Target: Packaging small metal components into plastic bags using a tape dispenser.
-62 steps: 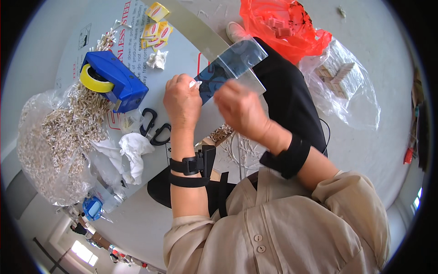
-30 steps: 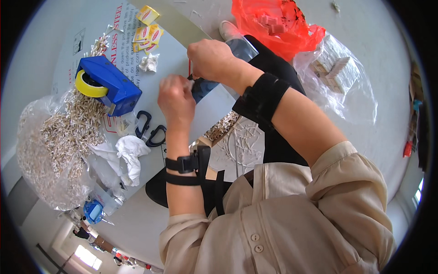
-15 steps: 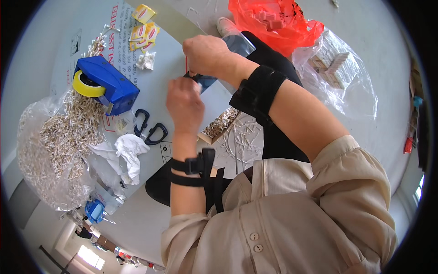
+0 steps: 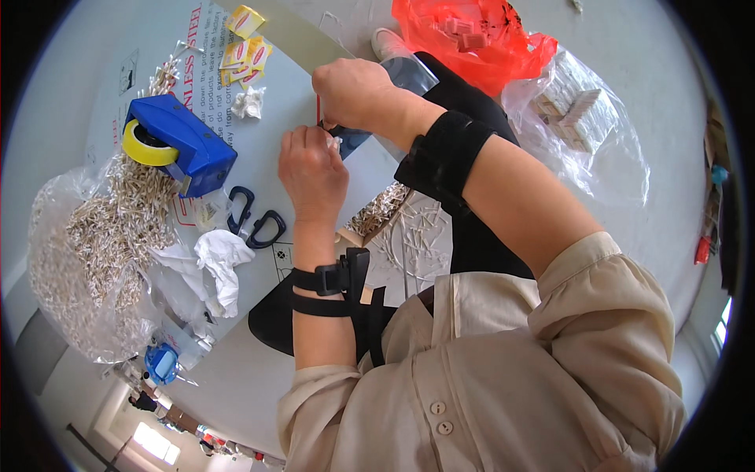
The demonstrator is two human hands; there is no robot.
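Observation:
My right hand (image 4: 354,93) is a closed fist over a dark, shiny sheet-like piece (image 4: 359,145), beside a thin red edge; whatever its fingers grip is hidden. Close below it, my left hand (image 4: 313,169) has curled fingers, and a small white bit shows by its thumb. I cannot make out what it holds. Under my forearms, an open cardboard box (image 4: 385,208) contains many short, pale, thin sticks that resemble cotton swabs. Dark-handled scissors (image 4: 255,224) lie left of my left wrist.
To the left are a blue tape dispenser (image 4: 185,145), a clear bag of pale sticks (image 4: 102,259) and crumpled white tissue (image 4: 224,263). Yellow packets (image 4: 245,57) lie farther off. A red plastic bag (image 4: 511,63) and a clear bag with white bundles (image 4: 582,118) sit at right.
My left hand has shifted slightly left and up, and its blur is gone; the white bit by its thumb shows more plainly. My right hand stays nearly in place.

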